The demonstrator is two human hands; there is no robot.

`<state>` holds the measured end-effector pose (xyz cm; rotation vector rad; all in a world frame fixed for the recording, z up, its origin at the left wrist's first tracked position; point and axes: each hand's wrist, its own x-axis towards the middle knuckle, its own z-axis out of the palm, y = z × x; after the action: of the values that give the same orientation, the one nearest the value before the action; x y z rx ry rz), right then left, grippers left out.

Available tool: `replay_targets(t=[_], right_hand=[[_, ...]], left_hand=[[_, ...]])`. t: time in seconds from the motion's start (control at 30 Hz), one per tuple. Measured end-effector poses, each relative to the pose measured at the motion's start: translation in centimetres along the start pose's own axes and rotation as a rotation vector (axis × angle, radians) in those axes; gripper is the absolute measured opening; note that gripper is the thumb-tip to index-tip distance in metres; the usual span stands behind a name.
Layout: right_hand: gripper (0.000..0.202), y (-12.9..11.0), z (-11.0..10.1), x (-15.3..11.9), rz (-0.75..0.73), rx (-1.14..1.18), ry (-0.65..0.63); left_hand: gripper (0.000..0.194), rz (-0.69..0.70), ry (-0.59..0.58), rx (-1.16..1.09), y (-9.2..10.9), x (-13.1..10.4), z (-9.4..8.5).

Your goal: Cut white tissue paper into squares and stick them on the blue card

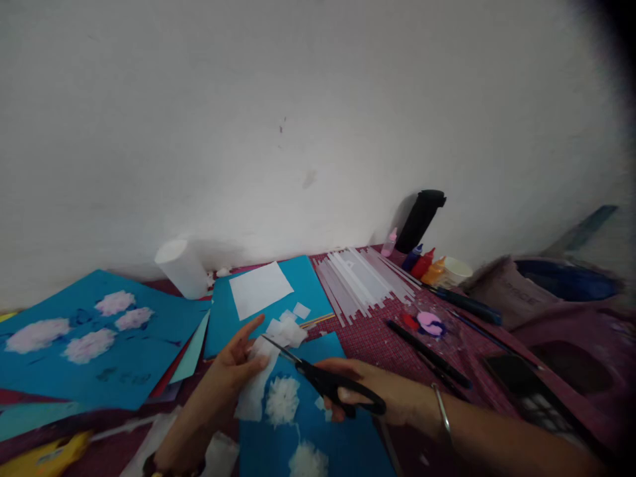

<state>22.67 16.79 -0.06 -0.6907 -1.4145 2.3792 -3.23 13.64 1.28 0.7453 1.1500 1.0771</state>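
My left hand [241, 358] pinches a strip of white tissue paper [252, 392], its index finger stretched out. My right hand [348, 387] is closed around black-handled scissors [328, 381], whose blades reach the strip by my left fingertips. Small cut white squares [288, 326] lie in a pile just beyond the blades. Beneath my hands is a blue sheet [352, 444] bearing a ruffled white paper flower [282, 401] and a second white flower [308, 459] nearer me.
At left lies a blue sheet with pinkish flowers [89, 346]; a white paper roll [181, 268] stands behind. White paper [261, 290] rests on another blue sheet. Pale strips [365, 281], paint bottles [422, 262], a paint palette [430, 323], and a black marker [427, 354] are at right.
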Motion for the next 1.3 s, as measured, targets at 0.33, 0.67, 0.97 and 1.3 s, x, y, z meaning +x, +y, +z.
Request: replay_targets(t=[0.33,0.67,0.97,1.3], right_hand=[[0.071,1.5,0.3,1.0,-0.038,-0.237,0.138],[0.059,0.9,0.2,0.8,-0.007,-0.131,0.191],[0.062,0.5,-0.1,0.7,-0.023,0.003,0.223],[0.062,0.7,-0.8,1.6,0.011,0.061,0.265]], left_hand=[[0.104,0.064,0.002,0.071,-0.3,0.7,0.6],[0.103,0.016,-0.018,0.136,0.6,1.6,1.1],[0.094,-0.004,-0.068,0.118,0.5,2.4,0.8],[0.029,-0.216,0.052,0.049,-0.4,1.2,-0.2]])
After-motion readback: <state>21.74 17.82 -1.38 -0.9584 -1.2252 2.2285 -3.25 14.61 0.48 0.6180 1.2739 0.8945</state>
